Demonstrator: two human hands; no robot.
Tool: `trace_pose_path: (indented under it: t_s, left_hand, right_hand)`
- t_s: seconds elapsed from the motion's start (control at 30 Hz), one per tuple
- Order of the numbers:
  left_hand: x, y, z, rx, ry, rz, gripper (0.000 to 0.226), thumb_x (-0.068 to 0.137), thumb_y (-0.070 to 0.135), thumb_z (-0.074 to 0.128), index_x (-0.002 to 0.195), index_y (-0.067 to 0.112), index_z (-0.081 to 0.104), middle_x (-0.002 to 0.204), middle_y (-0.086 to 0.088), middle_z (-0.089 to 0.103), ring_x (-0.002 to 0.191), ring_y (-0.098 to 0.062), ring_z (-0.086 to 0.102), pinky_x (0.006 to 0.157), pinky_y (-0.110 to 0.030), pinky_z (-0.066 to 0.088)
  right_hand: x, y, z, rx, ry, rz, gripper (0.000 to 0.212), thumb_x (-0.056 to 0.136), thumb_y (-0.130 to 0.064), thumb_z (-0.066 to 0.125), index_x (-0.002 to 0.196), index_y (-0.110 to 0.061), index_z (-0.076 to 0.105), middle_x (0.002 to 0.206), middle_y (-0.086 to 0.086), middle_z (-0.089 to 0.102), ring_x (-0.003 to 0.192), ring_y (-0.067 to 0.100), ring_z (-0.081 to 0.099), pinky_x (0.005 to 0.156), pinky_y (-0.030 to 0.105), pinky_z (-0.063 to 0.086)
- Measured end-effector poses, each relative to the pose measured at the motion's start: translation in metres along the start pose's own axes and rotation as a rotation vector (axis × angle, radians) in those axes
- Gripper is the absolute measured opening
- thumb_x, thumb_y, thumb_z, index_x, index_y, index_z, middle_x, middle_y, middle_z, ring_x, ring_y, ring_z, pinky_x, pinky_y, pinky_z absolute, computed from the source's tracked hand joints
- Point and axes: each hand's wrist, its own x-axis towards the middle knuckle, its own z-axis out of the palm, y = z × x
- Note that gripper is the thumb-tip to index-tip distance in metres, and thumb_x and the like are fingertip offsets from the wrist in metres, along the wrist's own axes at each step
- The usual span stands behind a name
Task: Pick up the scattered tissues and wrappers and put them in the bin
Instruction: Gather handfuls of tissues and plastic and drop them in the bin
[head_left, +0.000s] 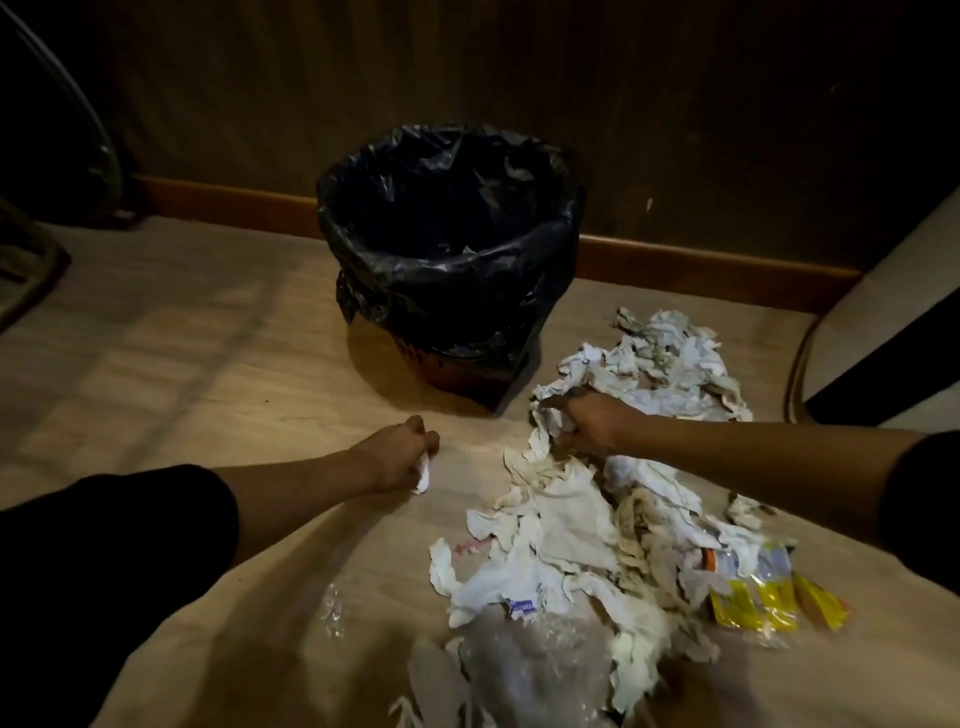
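While both hands clench tissue | tissues (623, 499) trail toward bin (447, 249) (diagonally)

Both arms reach forward in black sleeves. The left hand (402, 451) is fisted, its grip closed; the right hand (592, 422), knuckles up, has its grip clenched.

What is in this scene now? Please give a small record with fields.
bin: black-lined, upright by the wall
pile: tissues on the floor, right of the bin
wrapper: yellow, at the pile's right edge
left hand: closed on a small tissue
right hand: gripping tissues at the pile's top
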Motion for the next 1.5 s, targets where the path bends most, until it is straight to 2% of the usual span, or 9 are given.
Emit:
trace_pose_path:
  t_s: [0.17,0.4,0.53,0.67,0.87,0.97,1.07,1.27,1.5]
  left_hand:
    - [-0.026,0.013,0.006,-0.235,0.079,0.043,0.009,0.08,0.019,0.062,0.089,0.02,0.062,0.093,0.001,0.063,0.083,-0.02,0.061,0.071,-0.028,0.046]
    - [-0.085,0.049,0.021,-0.261,0.158,0.155,0.044,0.082,0.008,0.053,0.12,0.024,0.065,0.105,-0.002,0.059,0.093,-0.019,0.062,0.08,-0.028,0.05]
    - [-0.122,0.076,0.041,-0.251,0.107,0.249,0.043,0.09,0.02,0.049,0.133,0.016,0.052,0.123,-0.009,0.047,0.092,-0.025,0.06,0.082,-0.032,0.052]
    - [-0.15,0.106,0.054,-0.165,-0.034,0.345,0.099,0.082,0.064,0.06,0.152,0.007,0.019,0.148,-0.016,0.028,0.124,-0.023,0.045,0.101,-0.026,0.041]
    - [-0.156,0.13,0.074,-0.115,-0.129,0.311,0.14,0.062,0.068,0.077,0.153,0.006,-0.01,0.162,-0.021,0.0,0.149,-0.033,0.006,0.121,-0.038,0.017]
    - [-0.137,0.139,0.081,-0.061,-0.129,0.306,0.135,0.067,0.057,0.079,0.153,0.007,-0.012,0.162,-0.02,-0.002,0.15,-0.034,0.004,0.121,-0.038,0.012]
    - [-0.114,0.141,0.077,0.054,-0.14,0.363,0.12,0.072,0.046,0.08,0.153,0.004,0.003,0.157,-0.022,0.012,0.143,-0.037,0.018,0.116,-0.045,0.03]
    - [-0.078,0.121,0.047,-0.075,-0.188,0.325,0.043,0.084,0.025,0.072,0.119,0.008,0.056,0.118,-0.017,0.055,0.102,-0.035,0.059,0.083,-0.039,0.05]
    - [-0.072,0.091,-0.02,-0.028,-0.078,0.294,0.022,0.08,0.025,0.07,0.101,0.018,0.065,0.095,-0.007,0.063,0.077,-0.017,0.053,0.072,-0.033,0.05]
  right_hand:
    - [0.019,0.001,0.013,-0.105,-0.075,-0.076,0.048,0.081,-0.034,0.067,0.126,-0.021,0.059,0.121,0.013,0.058,0.108,0.033,0.061,0.084,0.031,0.051]
    - [0.008,-0.018,-0.003,0.023,0.186,-0.349,0.03,0.085,-0.034,0.065,0.11,-0.017,0.06,0.108,0.005,0.056,0.087,0.021,0.059,0.07,0.027,0.045]
    - [-0.013,-0.047,0.004,-0.103,0.09,-0.641,0.038,0.087,-0.047,0.057,0.113,-0.02,0.054,0.105,0.002,0.051,0.092,0.022,0.056,0.073,0.032,0.049]
    - [-0.033,-0.052,0.025,-0.385,-0.159,-0.63,0.084,0.071,-0.077,0.057,0.127,-0.017,0.039,0.118,0.004,0.042,0.101,0.022,0.046,0.086,0.037,0.045]
    - [-0.031,-0.049,0.033,-0.39,-0.248,-0.55,0.048,0.086,-0.026,0.066,0.128,-0.013,0.048,0.12,0.012,0.055,0.099,0.031,0.06,0.078,0.037,0.048]
    - [-0.025,-0.043,0.019,-0.363,-0.197,-0.527,0.045,0.084,-0.025,0.067,0.125,-0.013,0.053,0.116,0.012,0.06,0.101,0.032,0.061,0.081,0.036,0.05]
    - [-0.027,-0.033,-0.006,-0.289,-0.103,-0.501,0.038,0.082,-0.023,0.07,0.115,-0.009,0.059,0.112,0.015,0.061,0.098,0.032,0.06,0.08,0.035,0.047]
    - [-0.043,-0.008,-0.037,-0.209,-0.016,-0.39,0.028,0.08,-0.019,0.072,0.103,-0.007,0.061,0.103,0.015,0.063,0.093,0.034,0.061,0.079,0.038,0.051]
    - [-0.064,-0.007,-0.08,-0.083,0.156,-0.281,0.031,0.081,-0.025,0.076,0.107,-0.012,0.066,0.099,0.009,0.069,0.088,0.03,0.065,0.076,0.038,0.053]
